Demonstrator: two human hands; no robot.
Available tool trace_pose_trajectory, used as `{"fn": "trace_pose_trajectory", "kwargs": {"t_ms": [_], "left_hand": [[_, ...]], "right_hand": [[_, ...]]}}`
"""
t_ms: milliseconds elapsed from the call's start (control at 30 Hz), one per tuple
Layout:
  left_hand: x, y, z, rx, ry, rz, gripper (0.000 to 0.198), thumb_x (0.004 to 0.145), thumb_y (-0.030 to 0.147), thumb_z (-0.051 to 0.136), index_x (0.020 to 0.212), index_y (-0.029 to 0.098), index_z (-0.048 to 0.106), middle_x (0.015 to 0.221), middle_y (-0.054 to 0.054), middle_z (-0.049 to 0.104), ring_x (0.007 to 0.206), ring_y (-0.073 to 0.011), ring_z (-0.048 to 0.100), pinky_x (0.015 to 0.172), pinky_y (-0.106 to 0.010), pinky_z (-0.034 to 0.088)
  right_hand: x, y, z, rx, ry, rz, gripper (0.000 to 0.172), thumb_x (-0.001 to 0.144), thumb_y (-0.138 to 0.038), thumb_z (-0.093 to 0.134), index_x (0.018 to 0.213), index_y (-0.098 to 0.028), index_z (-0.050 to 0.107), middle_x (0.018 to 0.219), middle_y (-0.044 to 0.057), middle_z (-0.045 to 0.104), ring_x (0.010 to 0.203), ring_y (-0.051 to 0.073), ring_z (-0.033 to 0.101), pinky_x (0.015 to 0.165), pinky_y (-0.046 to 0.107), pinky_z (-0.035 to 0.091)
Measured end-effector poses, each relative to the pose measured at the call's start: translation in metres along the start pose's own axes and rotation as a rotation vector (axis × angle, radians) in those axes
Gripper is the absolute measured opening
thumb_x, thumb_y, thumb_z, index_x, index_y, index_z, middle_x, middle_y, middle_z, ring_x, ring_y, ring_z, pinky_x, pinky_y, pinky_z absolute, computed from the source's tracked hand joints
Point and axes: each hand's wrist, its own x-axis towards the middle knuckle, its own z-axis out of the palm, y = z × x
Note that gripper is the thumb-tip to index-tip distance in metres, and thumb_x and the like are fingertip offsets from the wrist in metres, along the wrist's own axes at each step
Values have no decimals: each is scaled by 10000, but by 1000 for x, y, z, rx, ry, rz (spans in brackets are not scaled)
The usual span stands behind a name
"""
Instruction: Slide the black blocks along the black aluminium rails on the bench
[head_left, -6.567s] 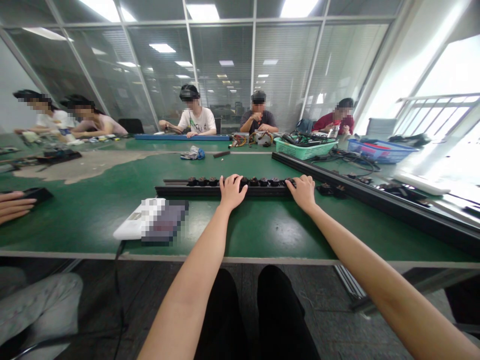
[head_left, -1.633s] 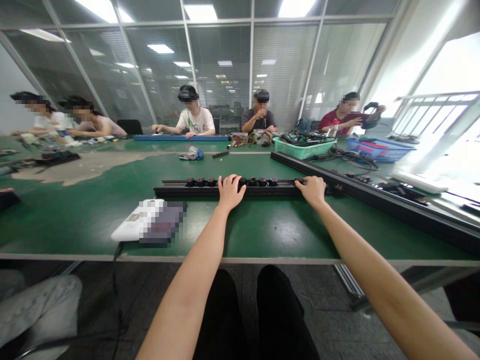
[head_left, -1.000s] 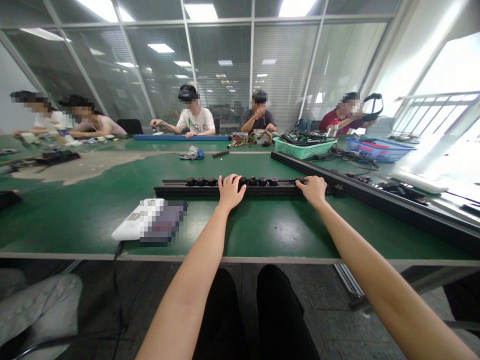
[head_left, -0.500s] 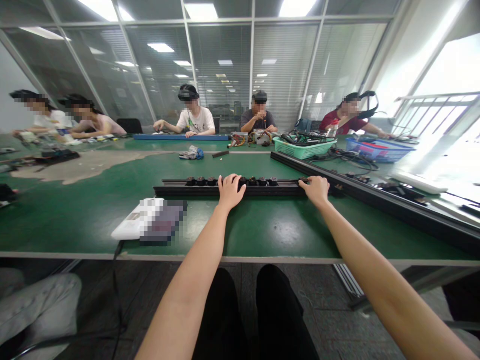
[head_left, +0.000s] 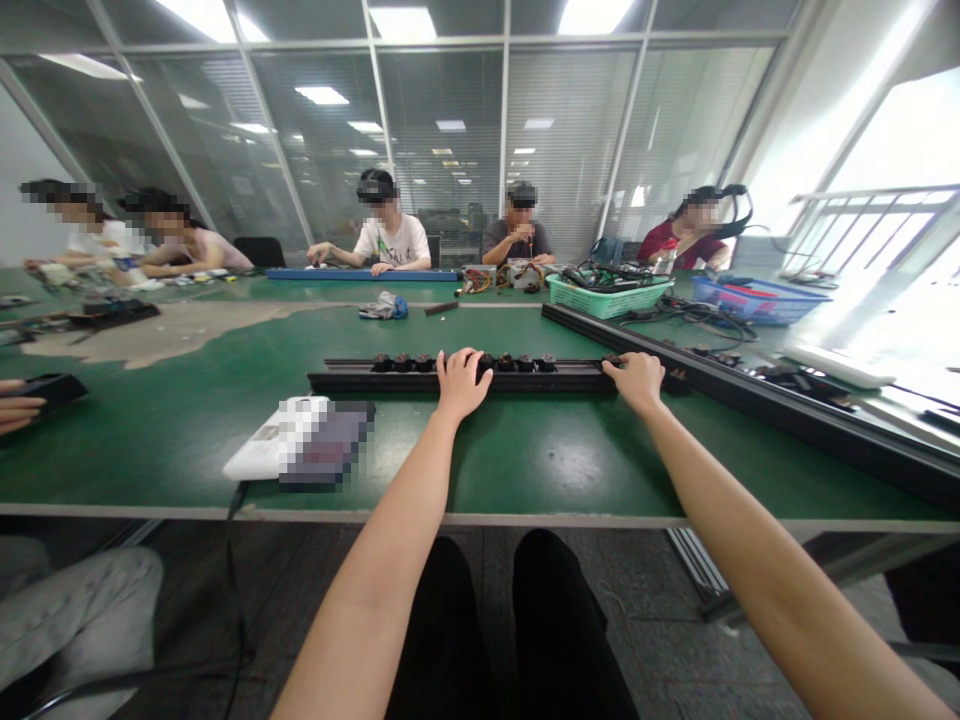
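My left hand [head_left: 461, 383] is curled over the long black rail [head_left: 390, 382], its fingers closed around one of the several dark round parts [head_left: 506, 363] standing in a row along the rail. My right hand [head_left: 635, 381] lies further right on the same rail, with fingertips pressed on top near the rail's right end. Both forearms reach forward from the table's near edge. The hands hide part of the rail and whatever lies beneath my left fingers.
A white device [head_left: 255, 460], partly covered by a blurred dark item, lies left of my arms on the green table [head_left: 540, 450]. A second black rail [head_left: 772, 420] runs along the right. Green and blue baskets stand beyond. A co-worker's hand [head_left: 19, 405] holds a black object at left.
My right hand has crept rightward along the rail, while my left hand stays in place. A co-worker's hand with a black object has come in at the left edge.
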Motion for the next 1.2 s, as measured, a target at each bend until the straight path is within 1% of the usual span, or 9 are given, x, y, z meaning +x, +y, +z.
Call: {"fn": "trace_pose_trajectory", "kwargs": {"t_ms": [300,600,800,1033,1200], "left_hand": [[0,0,1,3,8,2,408,1021,391,497,1385,259,626,1466,-88,614,1429,-287,507,1338,-578,99],[0,0,0,3,2,0,408,1023,397,492,1385,261,623,1468,-86,609,1429,-282,505,1342,-568,87],[-1,1,-2,3,-3,-2,410,1023,396,483,1387,267,621,1471,-84,608,1435,-280,498,1341,-569,88],[-1,2,-4,-3,-12,-5,415,1018,391,483,1391,271,620,1470,-86,605,1439,-288,494,1340,-574,97],[-1,1,-2,0,-16,-8,423,1017,389,480,1401,274,616,1470,-84,602,1443,-290,490,1341,-576,90]], "right_hand": [[0,2,-1,2,10,14,492,911,-450,556,1163,-99,793,1156,219,735,1071,350,568,942,460,406],[2,5,-2,14,16,52,506,903,-454,587,1193,-87,780,1203,223,723,1110,351,559,972,459,399],[3,8,-3,36,15,56,505,889,-449,590,1191,-93,782,1189,215,727,1102,349,559,972,464,398],[4,7,-5,58,20,68,484,861,-451,598,1140,-112,802,1160,206,738,1077,355,551,968,480,399],[5,13,-8,46,10,92,498,869,-442,602,1171,-93,792,1171,215,731,1104,358,563,977,469,395]]}}
